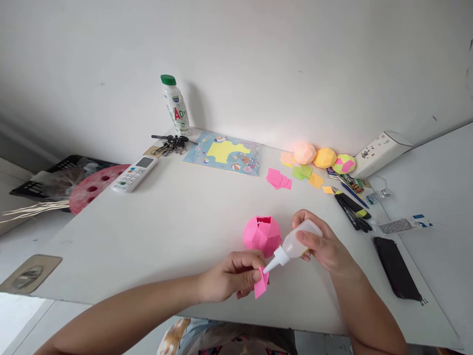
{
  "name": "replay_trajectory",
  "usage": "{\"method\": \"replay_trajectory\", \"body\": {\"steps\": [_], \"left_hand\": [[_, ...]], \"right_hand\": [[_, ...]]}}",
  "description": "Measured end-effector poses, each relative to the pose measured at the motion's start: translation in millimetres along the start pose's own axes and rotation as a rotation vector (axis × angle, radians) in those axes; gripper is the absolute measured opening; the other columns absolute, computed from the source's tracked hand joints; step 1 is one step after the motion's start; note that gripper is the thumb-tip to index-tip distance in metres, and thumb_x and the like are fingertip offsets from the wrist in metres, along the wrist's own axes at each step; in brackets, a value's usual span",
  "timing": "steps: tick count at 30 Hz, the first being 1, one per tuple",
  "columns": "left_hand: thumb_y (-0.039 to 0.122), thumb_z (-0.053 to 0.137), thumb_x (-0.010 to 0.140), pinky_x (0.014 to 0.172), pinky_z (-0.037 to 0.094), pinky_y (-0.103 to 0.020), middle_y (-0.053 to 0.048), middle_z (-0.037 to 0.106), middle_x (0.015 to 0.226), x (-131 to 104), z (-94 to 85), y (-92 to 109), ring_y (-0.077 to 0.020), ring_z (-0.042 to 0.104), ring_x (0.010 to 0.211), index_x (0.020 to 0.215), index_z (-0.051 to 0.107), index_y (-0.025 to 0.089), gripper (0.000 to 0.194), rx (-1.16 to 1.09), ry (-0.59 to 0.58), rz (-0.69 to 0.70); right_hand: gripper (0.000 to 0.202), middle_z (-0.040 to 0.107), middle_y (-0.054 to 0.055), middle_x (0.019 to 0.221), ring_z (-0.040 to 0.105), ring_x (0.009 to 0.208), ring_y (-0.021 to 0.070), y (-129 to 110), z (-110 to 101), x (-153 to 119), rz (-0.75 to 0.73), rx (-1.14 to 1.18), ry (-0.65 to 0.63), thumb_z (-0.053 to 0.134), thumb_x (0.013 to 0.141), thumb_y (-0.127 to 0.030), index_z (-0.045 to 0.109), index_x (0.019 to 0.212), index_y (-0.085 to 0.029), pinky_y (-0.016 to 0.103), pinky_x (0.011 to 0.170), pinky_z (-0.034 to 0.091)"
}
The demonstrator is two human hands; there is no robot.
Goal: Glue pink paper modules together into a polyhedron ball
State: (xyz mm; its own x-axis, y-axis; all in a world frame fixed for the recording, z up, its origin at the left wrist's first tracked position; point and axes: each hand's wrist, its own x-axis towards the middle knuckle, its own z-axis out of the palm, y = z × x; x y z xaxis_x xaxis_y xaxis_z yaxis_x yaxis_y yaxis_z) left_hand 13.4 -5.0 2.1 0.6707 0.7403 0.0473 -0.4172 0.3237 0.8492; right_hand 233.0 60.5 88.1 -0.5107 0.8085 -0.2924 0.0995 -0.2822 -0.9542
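Between thumb and fingers, my left hand pinches a small folded pink piece of paper. My right hand is wrapped round a translucent glue bottle, tilted so its white pointed nozzle is at the upper part of the pink paper. Whether glue is coming out is too small to tell. Just behind my left hand, a faceted pink paper ball rests on the table, with a gap in its top. Farther back lies a loose stack of pink paper squares.
Three finished-looking paper balls, peach, orange and green-pink, stand by the wall. Green paper squares, scissors and a black pouch lie right. Left are a remote control, keys and a bottle.
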Motion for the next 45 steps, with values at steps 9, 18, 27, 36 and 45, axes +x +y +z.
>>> {"method": "replay_trajectory", "body": {"steps": [9, 18, 27, 36, 45], "left_hand": [[0.049, 0.062, 0.088, 0.046, 0.035, -0.02, 0.003, 0.047, 0.069, -0.3, -0.4, 2.6, -0.0033, 0.04, 0.047, 0.081, 0.062, 0.013, 0.037, 0.06, 0.051, -0.031], [0.049, 0.064, 0.087, 0.045, 0.034, -0.02, 0.002, 0.046, 0.076, 0.0, -0.3, 2.5, -0.0022, 0.039, 0.048, 0.083, 0.064, 0.013, 0.037, 0.047, 0.081, -0.018], [0.047, 0.063, 0.088, 0.045, 0.034, -0.021, 0.002, 0.047, 0.074, -0.2, -0.1, 3.0, -0.0023, 0.039, 0.047, 0.079, 0.062, 0.013, 0.036, 0.039, 0.089, 0.017], [0.047, 0.062, 0.089, 0.045, 0.033, -0.021, 0.002, 0.047, 0.076, 0.8, -0.7, 4.0, -0.0022, 0.039, 0.047, 0.079, 0.063, 0.013, 0.035, 0.041, 0.086, 0.041], [0.047, 0.063, 0.088, 0.045, 0.033, -0.02, 0.002, 0.047, 0.076, 1.4, 0.3, 4.8, -0.0019, 0.038, 0.046, 0.077, 0.061, 0.013, 0.036, 0.047, 0.08, 0.033]], "right_hand": [[0.034, 0.051, -0.008, 0.056, 0.042, 0.044, 0.0069, 3.8, -2.6, 1.2, 0.025, 0.018, 0.004, 0.073, 0.078, -0.046, 0.051, 0.084, -0.021, 0.02, 0.043, 0.033], [0.035, 0.051, -0.008, 0.054, 0.04, 0.044, 0.0069, 1.7, -1.0, 2.7, 0.073, 0.021, -0.009, 0.073, 0.077, -0.048, 0.05, 0.083, -0.022, 0.02, 0.043, 0.031], [0.034, 0.051, -0.007, 0.054, 0.04, 0.043, 0.0066, 2.1, -1.7, 2.8, 0.109, 0.028, -0.004, 0.072, 0.076, -0.047, 0.051, 0.082, -0.021, 0.019, 0.042, 0.031], [0.034, 0.049, -0.008, 0.048, 0.035, 0.037, 0.0059, 6.2, -5.2, 4.1, 0.123, 0.093, -0.008, 0.071, 0.075, -0.048, 0.05, 0.081, -0.022, 0.018, 0.036, 0.029], [0.033, 0.031, -0.012, 0.041, 0.028, 0.034, 0.0064, 0.4, -1.6, 9.9, 0.098, 0.271, 0.082, 0.072, 0.069, -0.047, 0.052, 0.074, -0.022, 0.018, 0.032, 0.028]]}}
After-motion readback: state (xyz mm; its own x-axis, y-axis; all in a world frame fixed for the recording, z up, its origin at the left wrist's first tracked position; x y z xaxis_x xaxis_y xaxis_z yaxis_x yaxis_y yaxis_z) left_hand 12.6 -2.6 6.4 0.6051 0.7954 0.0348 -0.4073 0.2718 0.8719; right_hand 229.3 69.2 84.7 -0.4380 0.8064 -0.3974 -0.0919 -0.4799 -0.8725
